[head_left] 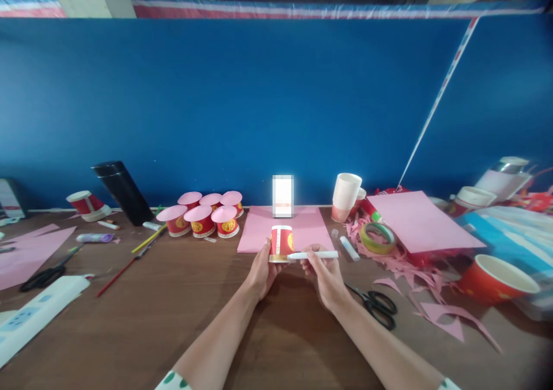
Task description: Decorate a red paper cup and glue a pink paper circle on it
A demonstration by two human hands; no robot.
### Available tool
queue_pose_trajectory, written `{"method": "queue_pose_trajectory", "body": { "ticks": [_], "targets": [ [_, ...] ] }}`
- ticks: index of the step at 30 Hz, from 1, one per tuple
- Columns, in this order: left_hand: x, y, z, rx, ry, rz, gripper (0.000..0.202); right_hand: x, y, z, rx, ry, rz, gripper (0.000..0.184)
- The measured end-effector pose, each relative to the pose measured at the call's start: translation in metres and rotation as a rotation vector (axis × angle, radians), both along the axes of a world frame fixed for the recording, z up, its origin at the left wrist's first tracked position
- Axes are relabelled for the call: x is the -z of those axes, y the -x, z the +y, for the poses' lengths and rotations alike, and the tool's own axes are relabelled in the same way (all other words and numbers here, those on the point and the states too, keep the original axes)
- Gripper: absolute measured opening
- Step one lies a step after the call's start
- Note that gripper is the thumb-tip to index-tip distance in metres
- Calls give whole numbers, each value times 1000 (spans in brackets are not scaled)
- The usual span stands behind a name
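Observation:
My left hand (262,272) grips a small red paper cup (281,242) with a gold emblem and a white strip, holding it upside down just above the table. My right hand (325,272) holds a white glue stick (313,255) level, its tip touching the cup's lower side. Both hands hover over the near edge of a pink paper sheet (305,226). A loose white cap or second glue stick (349,248) lies just right of my right hand. Black scissors (378,306) rest on the table beside my right wrist.
Several red cups capped with pink paper (207,214) stand at back left, by a black flask (121,191). White cups (345,194), a green tape roll (378,237), pink scraps (436,309), a pink sheet (419,220) and a red bowl (495,277) fill the right. Power strip (32,315) and scissors (43,276) lie left.

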State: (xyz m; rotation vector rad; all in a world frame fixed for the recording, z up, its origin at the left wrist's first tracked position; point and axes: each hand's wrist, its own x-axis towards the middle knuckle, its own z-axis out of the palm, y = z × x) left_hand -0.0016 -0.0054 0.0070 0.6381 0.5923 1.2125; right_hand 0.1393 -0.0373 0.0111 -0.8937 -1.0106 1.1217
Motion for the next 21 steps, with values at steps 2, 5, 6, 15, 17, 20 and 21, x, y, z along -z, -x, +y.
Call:
{"method": "queue_pose_trajectory", "body": {
  "ticks": [2,5,6,15,17,20,21],
  "targets": [
    [0,0,0,-1,6,-9,37,-1,0,0,11,0,37,22],
    [0,0,0,-11,17,-10,38,-4,-1,0,37,-10,48,23],
    [1,0,1,-16,21,-7,38,-6,-1,0,53,-24,43,23],
    [-1,1,-1,-29,39,17,40,-5,-6,0,276,-135,-336,31],
    [-2,1,-1,-24,28,18,40,-2,-6,1,283,-177,-462,28],
    [-3,1,0,-20,31,15,41,0,-6,1,265,-230,-590,29],
    [-3,0,0,-21,35,12,40,1,-6,0,259,-241,-616,30]
  ]
}}
